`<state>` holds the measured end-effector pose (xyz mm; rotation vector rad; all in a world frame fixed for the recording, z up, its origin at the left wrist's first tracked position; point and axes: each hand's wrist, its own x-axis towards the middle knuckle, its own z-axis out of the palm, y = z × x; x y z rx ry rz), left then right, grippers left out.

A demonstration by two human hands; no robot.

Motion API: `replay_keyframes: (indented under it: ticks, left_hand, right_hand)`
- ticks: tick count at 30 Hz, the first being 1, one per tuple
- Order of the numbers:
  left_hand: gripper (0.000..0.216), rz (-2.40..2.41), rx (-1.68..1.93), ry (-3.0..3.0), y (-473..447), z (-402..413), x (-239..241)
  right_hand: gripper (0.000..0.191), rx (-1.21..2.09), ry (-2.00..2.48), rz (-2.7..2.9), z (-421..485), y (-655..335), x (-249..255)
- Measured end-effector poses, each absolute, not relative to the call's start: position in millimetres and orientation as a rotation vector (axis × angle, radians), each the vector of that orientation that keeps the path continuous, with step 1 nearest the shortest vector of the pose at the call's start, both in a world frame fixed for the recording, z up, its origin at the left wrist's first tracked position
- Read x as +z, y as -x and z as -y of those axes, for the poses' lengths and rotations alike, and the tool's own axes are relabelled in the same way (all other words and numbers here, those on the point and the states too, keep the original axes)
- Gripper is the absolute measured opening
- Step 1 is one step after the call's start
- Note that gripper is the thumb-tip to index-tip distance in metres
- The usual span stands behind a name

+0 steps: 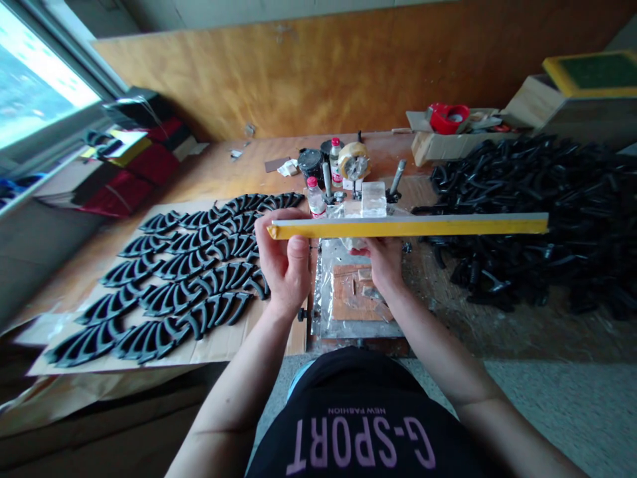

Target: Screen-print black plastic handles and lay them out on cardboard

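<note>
My left hand (pixel 286 265) is closed on the left end of a flat yellow-edged frame (pixel 408 228), its thumb on the near side. The frame is held level and seen edge-on, so its face is hidden. My right hand (pixel 384 262) is under the frame's middle, closed around a crumpled whitish wad that looks like a cloth (pixel 353 243); its fingers are partly hidden. Below the hands is a metal jig (pixel 326 292) with a wooden board (pixel 343 309) on it. Behind the frame stand metal posts (pixel 398 176) and a clear block (pixel 373 199).
Black curved handle-like parts (pixel 164 285) lie in rows on cardboard at left. A heap of black parts (pixel 507 265) covers the right side. Behind are bottles (pixel 315 196), a tape roll (pixel 354 161), a black tub (pixel 311 166) and a green-faced yellow frame (pixel 597 73) on a box.
</note>
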<state>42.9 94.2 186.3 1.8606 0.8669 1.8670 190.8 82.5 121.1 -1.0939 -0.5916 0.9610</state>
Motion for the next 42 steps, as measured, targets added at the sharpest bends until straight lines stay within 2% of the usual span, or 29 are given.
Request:
replay_keyframes:
  ticks: [12, 20, 28, 36, 42]
  left_hand:
    - [0.041, -0.901, 1.881, -1.841, -46.1, -95.0, 186.8]
    - [0.043, -0.909, 1.904, -1.843, -48.2, -96.4, 187.6]
    - [0.043, -0.959, 1.861, -1.829, -47.6, -99.9, 190.2]
    - [0.044, -0.950, 1.902, -1.833, -50.0, -100.5, 187.8]
    - [0.038, -0.902, 1.904, -1.802, -50.9, -103.5, 190.6]
  right_hand:
    - [0.019, 0.981, 1.073, 0.619, -72.9, -191.0, 137.2]
    - [0.025, 1.080, 1.124, 0.569, -88.6, -196.1, 115.0]
    - [0.024, 1.037, 1.072, 0.631, -76.1, -188.3, 145.2]
    - [0.030, 1.076, 1.116, 0.504, -92.5, -195.3, 114.7]
    - [0.026, 1.081, 1.050, 0.602, -79.8, -192.1, 143.3]
